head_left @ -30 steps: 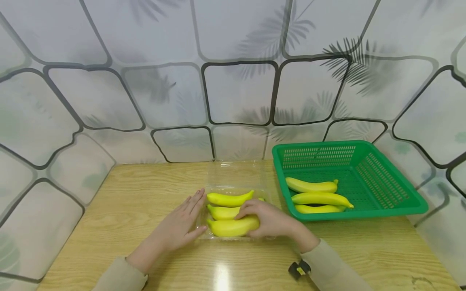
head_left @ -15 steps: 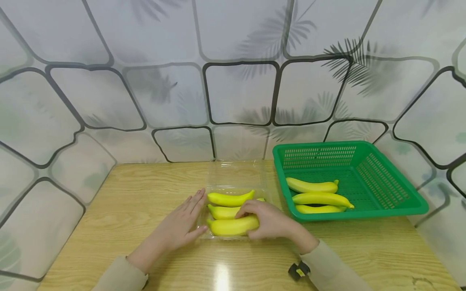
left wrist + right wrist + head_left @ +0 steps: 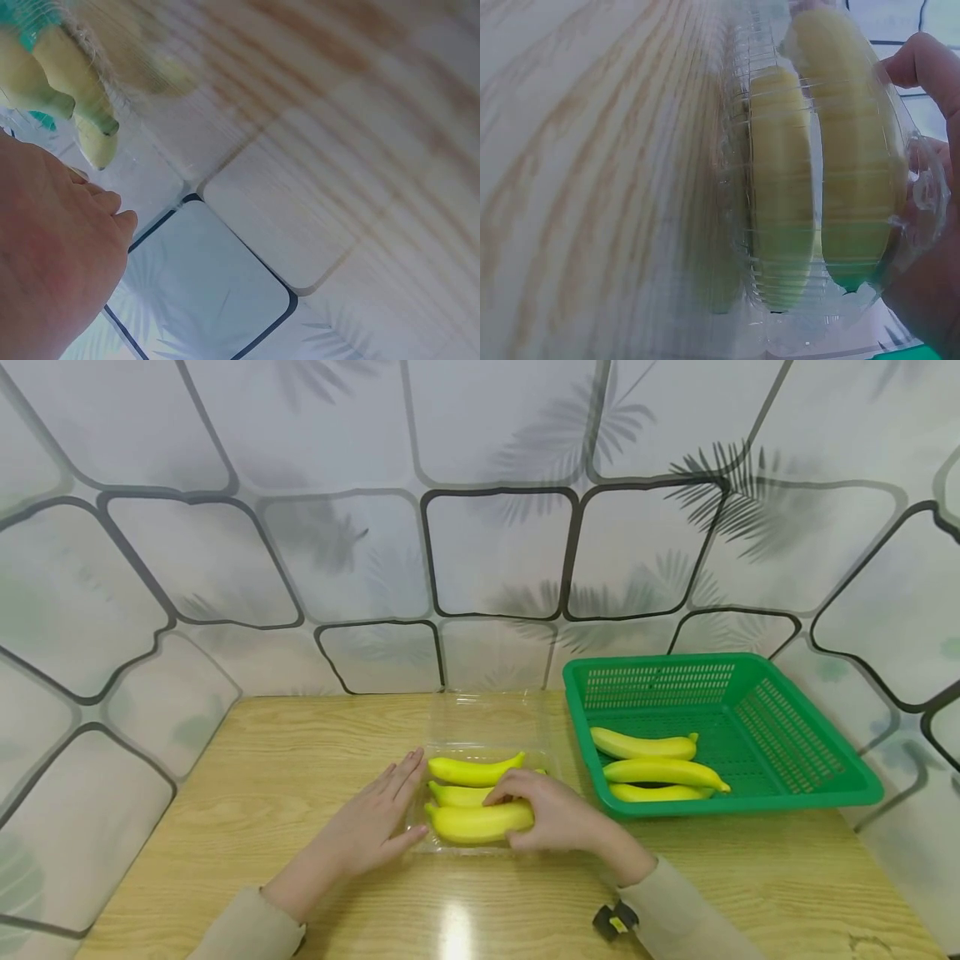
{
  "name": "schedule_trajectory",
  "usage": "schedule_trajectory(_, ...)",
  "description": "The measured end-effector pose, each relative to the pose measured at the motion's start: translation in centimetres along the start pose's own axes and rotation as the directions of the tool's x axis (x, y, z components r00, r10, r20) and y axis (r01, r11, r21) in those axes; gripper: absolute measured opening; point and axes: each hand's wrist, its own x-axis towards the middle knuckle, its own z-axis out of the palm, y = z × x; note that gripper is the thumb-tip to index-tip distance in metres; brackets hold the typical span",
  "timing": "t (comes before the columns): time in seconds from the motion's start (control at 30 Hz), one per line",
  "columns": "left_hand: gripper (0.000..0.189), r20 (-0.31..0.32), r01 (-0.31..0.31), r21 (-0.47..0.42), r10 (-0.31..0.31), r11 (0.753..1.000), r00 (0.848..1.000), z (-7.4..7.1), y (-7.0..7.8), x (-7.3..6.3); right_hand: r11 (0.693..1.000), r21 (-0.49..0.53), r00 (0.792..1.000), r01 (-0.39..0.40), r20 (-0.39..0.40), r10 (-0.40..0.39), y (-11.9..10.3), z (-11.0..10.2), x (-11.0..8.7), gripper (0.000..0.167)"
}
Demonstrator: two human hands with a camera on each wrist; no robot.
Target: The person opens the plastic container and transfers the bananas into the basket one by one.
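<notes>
A hinged clear plastic box [image 3: 450,850] lies on the table with its lid [image 3: 487,720] folded back toward the wall. Inside it a rear banana [image 3: 472,771] and a middle banana [image 3: 453,796] lie crosswise. My right hand [image 3: 558,810] grips the right end of the front banana [image 3: 468,823], which sits higher at the box's near side and overlaps the middle one. Through the clear wall, the right wrist view shows the held banana [image 3: 855,150] above another banana [image 3: 780,180]. Fingers extended, my left hand [image 3: 367,827] rests along the box's left side.
To the right stands a green plastic basket [image 3: 750,806] with perforated walls, several bananas [image 3: 663,770] at its left side. Patterned wall covering [image 3: 495,552] closes off the back and sides of the wooden table [image 3: 300,735].
The front banana has shifted slightly up and toward the back with my right hand. The left hand stays in place on the box.
</notes>
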Motion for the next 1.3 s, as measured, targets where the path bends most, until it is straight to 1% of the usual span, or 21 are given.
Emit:
schedule_trajectory(0.33,0.085,0.002,0.005,-0.001,-0.005,1.000,1.000,0.0,0.0,-0.1,1.000,0.009,0.998,0.025,-0.054,-0.024,0.0,-0.2,0.0,0.044)
schedule_trajectory(0.53,0.085,-0.004,0.001,0.012,-0.001,1.000,1.000,0.0,0.0,0.0,1.000,0.011,0.997,0.027,-0.070,-0.026,-0.4,-0.6,-0.1,0.044)
schedule_trajectory(0.7,0.085,-0.015,-0.006,0.020,0.006,1.000,1.000,0.1,-0.1,0.0,1.000,0.005,0.997,0.019,-0.077,-0.019,-0.8,-1.0,-0.2,0.044)
schedule_trajectory(0.93,0.086,-0.033,-0.006,0.034,0.007,0.999,0.999,0.3,-0.2,0.0,0.998,-0.031,0.994,0.047,-0.101,-0.049,-1.2,-1.4,-0.4,0.045)
schedule_trajectory(1.0,0.087,-0.036,-0.007,0.038,0.009,0.999,0.999,0.3,-0.2,-0.1,0.999,-0.031,0.993,0.044,-0.104,-0.047,-1.3,-1.5,-0.4,0.045)
schedule_trajectory(1.3,0.086,-0.010,0.004,0.027,-0.004,1.000,1.000,0.2,-0.1,0.0,0.997,-0.060,0.991,0.050,-0.124,-0.057,-1.7,-2.1,-0.5,0.045)
